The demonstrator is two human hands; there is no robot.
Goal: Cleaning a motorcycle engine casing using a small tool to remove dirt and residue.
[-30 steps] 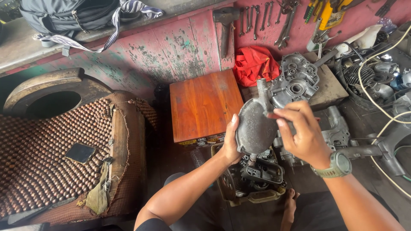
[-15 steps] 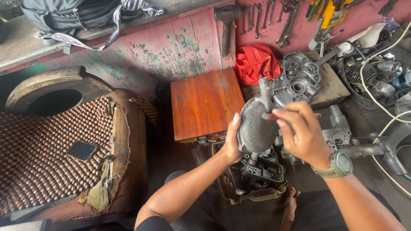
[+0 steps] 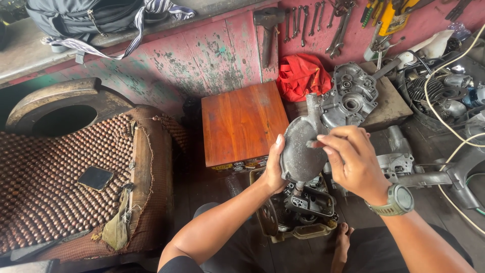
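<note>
My left hand [image 3: 274, 167] grips the left edge of a dark grey oval metal engine cover [image 3: 301, 150] with a pipe stub on top, holding it upright in front of me. My right hand [image 3: 353, 162], with a green watch on the wrist, is pinched against the cover's right face near the top; a small pale piece shows at the fingertips, too small to identify. Below the cover sits a black engine part [image 3: 308, 205] in a metal tray on the floor.
A reddish wooden box [image 3: 242, 121] stands behind the cover. A grey engine casing [image 3: 351, 98] rests on a board beside a red cloth [image 3: 303, 76]. Wrenches hang on the pink wall [image 3: 313, 20]. A beaded seat [image 3: 45, 177] with a phone [image 3: 95, 178] lies left. Cables and motor parts sit right.
The cover and both hands stay almost in place; my right hand's fingertips have shifted slightly along the cover's upper right face.
</note>
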